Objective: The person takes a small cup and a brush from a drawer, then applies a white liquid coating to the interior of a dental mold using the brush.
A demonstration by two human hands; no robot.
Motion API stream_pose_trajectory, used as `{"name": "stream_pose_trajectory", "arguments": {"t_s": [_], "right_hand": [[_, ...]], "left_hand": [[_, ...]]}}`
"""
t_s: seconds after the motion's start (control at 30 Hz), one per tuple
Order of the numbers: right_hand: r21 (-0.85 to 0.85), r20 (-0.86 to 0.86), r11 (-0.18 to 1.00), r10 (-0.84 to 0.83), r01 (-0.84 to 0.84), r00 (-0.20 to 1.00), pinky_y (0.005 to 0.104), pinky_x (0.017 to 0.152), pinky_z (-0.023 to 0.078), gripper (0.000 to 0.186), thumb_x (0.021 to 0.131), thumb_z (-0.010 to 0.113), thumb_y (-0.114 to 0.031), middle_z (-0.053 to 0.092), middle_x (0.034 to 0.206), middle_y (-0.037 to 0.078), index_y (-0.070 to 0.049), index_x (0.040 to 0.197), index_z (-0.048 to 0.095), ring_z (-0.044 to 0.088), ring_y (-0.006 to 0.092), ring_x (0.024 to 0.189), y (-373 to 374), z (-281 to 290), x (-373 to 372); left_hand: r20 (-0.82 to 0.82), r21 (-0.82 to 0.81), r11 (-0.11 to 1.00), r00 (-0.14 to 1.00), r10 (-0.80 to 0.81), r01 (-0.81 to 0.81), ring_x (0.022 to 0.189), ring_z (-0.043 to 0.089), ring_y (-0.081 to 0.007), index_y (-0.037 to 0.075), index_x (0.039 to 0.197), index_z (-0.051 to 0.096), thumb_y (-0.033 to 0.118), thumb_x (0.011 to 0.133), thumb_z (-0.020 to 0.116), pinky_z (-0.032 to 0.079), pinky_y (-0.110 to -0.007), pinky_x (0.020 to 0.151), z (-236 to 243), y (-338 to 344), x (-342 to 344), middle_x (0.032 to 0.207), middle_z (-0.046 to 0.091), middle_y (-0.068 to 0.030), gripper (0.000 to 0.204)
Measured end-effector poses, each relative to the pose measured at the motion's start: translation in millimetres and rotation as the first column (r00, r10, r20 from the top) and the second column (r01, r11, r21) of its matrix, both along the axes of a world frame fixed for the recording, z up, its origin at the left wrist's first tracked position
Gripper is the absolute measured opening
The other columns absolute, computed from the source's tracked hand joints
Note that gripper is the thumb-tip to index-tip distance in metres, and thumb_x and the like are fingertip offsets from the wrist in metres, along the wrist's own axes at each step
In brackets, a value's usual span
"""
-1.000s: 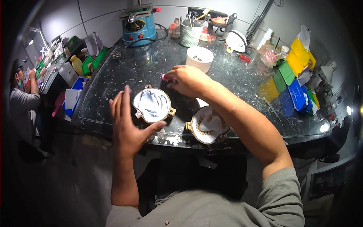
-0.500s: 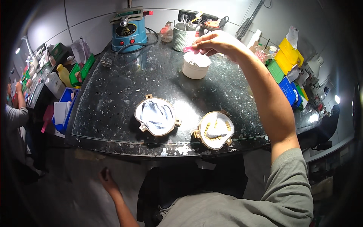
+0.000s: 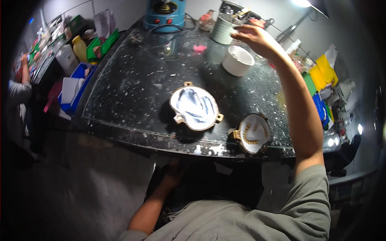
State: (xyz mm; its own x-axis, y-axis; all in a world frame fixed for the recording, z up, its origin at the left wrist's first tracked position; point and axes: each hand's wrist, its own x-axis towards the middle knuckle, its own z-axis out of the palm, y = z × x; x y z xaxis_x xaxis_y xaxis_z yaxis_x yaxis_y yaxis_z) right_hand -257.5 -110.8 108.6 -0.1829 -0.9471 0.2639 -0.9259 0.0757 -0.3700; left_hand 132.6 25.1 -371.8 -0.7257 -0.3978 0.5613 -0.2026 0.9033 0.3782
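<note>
My right hand [image 3: 257,41] is over the far right of the dark bench, just above and behind a white round tub [image 3: 238,62] and beside a perforated pen holder [image 3: 223,30]. Its fingers reach left, loosely spread and slightly blurred, with nothing visible in them. A small pink piece [image 3: 200,48] lies on the bench left of the tub. Closer to me sit two dental flask halves: one [image 3: 194,107] with a pale, hollowed mould, the other [image 3: 253,132] with yellowish teeth set in white plaster. My left hand [image 3: 174,174] is low in shadow below the bench edge, its fingers unclear.
A blue machine [image 3: 165,16] with red buttons stands at the back left, its cable on the bench. Green and blue bins [image 3: 78,86] are at the left; yellow, green and blue bins [image 3: 323,72] line the right. Another person's arm [image 3: 25,68] shows at far left.
My right hand has let go of the pink piece, which now lies on the bench, and has drawn back from the tub. My left hand has moved in toward my lap. The view has shifted.
</note>
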Motion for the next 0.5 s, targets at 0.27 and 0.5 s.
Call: {"name": "stream_pose_trajectory", "arguments": {"t_s": [0.27, 0.5], "right_hand": [[0.279, 0.127, 0.937, -0.255, 0.212, 0.959, 0.0333, 0.074, 0.054, 0.091, 0.074, 0.077, -0.057, 0.063, 0.111, 0.016, -0.008, 0.143, 0.043, 0.064, 0.0208, 0.091, 48, -32, 1], [-0.057, 0.25, 0.997, -0.037, 0.053, 0.967, 0.0488, 0.107, 0.039, 0.083, 0.084, 0.071, -0.051, 0.038, 0.149, 0.024, -0.014, 0.149, 0.036, 0.045, 0.0353, 0.133, 45, -41, 15]], "left_hand": [[0.029, 0.873, 0.303, 0.662, 0.749, -0.382, 0.099, 0.062, -0.0242, 0.003, 0.112, 0.065, 0.021, 0.097, 0.056, 0.047, -0.035, 0.087, 17, -40, 89, 0.107, 0.067, -0.0155, 0.025], [-0.18, 0.916, 0.193, 0.071, 0.981, -0.35, 0.089, 0.059, -0.0161, 0.003, 0.119, 0.06, 0.026, 0.096, 0.053, 0.046, -0.03, 0.079, 31, -185, 202, 0.1, 0.064, -0.0062, 0.033]]}}
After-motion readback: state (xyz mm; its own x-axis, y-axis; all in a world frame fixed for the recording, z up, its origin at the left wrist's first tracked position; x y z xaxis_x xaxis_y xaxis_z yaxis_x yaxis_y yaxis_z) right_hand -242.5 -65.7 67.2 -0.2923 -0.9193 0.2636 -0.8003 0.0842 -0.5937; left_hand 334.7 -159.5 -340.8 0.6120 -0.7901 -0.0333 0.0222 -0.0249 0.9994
